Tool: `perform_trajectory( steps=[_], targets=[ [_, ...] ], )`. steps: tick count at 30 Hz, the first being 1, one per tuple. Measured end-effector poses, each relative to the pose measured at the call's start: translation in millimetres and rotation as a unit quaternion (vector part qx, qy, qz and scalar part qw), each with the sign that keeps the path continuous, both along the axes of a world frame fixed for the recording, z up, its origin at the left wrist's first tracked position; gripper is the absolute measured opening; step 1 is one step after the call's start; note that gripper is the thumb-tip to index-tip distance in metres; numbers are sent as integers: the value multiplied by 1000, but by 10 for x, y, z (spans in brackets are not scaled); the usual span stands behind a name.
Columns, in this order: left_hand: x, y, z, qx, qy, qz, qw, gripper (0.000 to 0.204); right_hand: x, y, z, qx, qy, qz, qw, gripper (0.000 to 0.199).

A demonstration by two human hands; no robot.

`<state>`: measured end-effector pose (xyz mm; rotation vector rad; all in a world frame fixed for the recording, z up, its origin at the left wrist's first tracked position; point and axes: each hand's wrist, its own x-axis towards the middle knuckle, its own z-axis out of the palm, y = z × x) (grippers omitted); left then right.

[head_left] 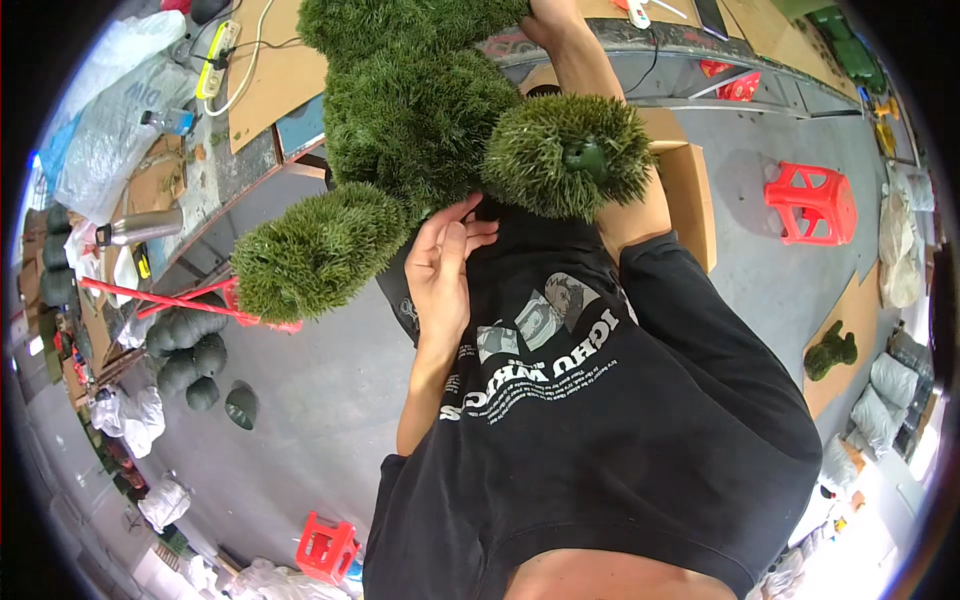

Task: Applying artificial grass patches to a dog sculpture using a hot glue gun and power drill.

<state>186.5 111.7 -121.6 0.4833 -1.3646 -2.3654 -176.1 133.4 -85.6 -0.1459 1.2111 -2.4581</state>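
Your grass figure (420, 120) is at the far edge of the table (235, 178), with its near end reaching toward you. The table may help hold it up, so your arms don't take all the weight. Your left hand (440, 268) is just under its near edge, fingers bent and a bit spread; I can't tell if the tips touch it. Your right hand (548, 22) is at its far right side, maybe to steady it. Its fingers are hidden, so I can't tell its grip. To the right sits a box (692, 195). On the left are a clear bag (120, 150), a bottle (172, 121) and a flask (145, 227); I can't see what's inside them.
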Motion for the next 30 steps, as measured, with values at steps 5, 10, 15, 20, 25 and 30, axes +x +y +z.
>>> perform_trajectory(
  steps=[5,10,15,20,25,30],
  targets=[
    [199,-94,-40,-17,6,-66,998,38,138,124,93,-3,-15,48,999,31],
    [614,-520,21,-96,-15,-187,978,54,127,207,26,1,15,61,998,30],
    [1079,-1281,-261,-208,-213,86,951,54,103,325,84,27,17,42,999,30],
    [174,-1600,203,-245,-2,149,958,45,3,248,96,68,39,32,996,36],
    [-308,-1723,205,-263,116,82,954,41,103,450,239,229,262,-31,937,46],
    [-292,-1390,436,-309,159,53,936,46,760,980,736,153,252,-67,953,43]
  ],
)
